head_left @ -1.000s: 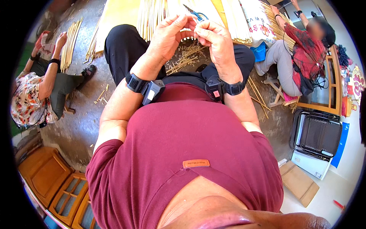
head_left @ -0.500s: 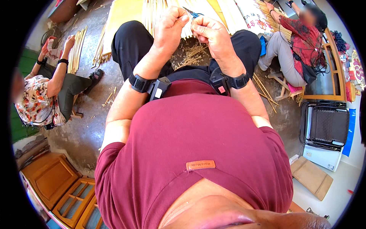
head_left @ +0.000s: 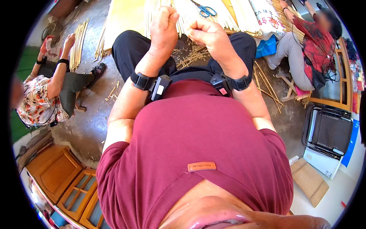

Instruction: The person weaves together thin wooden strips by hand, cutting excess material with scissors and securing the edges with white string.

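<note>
Both hands, left hand and right hand, are fisted on something too thin to identify above the pale split bamboo strips on the floor, likely light, stiff, splintery, best pinched mid-length.

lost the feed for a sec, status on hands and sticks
Left hand fisted, right hand fisted, both raised over bamboo strips. Grip contents hidden. Scissors lying on strips.

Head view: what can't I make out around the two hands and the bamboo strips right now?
- Left hand: a closed fist; its own fingers hide whatever it grips.
- Right hand: curled shut, contents too small to tell.
- Bamboo strips: far ends cut off by the top edge.
- Blue scissors: small, partly hidden among the strips.
- Lap: largely hidden by the maroon shirt.
</note>
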### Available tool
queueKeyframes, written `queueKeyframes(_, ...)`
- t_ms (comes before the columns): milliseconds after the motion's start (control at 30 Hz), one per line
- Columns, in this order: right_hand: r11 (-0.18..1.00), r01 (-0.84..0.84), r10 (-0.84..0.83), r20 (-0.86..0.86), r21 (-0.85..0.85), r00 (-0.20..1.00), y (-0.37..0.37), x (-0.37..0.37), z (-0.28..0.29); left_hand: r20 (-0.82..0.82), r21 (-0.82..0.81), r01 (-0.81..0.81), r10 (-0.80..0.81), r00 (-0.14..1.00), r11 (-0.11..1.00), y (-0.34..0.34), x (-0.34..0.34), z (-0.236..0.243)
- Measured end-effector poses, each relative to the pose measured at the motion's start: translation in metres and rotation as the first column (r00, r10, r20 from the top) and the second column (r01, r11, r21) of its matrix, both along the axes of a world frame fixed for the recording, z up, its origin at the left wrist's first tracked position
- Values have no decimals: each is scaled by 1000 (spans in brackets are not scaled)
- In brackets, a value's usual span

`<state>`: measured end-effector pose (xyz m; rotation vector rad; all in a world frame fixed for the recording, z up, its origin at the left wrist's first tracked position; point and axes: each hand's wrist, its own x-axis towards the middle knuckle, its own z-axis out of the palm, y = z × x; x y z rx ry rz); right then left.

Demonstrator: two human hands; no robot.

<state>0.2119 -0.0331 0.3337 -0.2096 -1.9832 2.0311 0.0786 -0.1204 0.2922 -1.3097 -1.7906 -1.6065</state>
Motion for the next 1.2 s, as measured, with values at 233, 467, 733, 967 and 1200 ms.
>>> queueKeyframes(233, 994, -26, 25, -13, -102, 1000, 26, -6, -6, 787, 96, 105, -140, 601, 990, -9, -79, -60)
queueKeyframes(467, 964, -126, 93, -149, -234, 984, 31, -23, -10, -438, -808, -546, 395, 807, 220, -54, -102, -112)
queueKeyframes(733, 902, -200, 134, -192, -383, 972, 29, -45, 3, -234, -793, -394, 365, 901, 464, -55, -119, -105)
queueKeyframes(967, 961, 102, -174, -279, -256, 944, 35, -74, -34, 798, 428, 447, -560, 221, 785, -8, -30, -9)
queueKeyframes(1200, 812, 51, -60, 5, -582, 998, 40, -97, -75, 866, 455, 488, -498, -47, 745, 12, -56, -54)
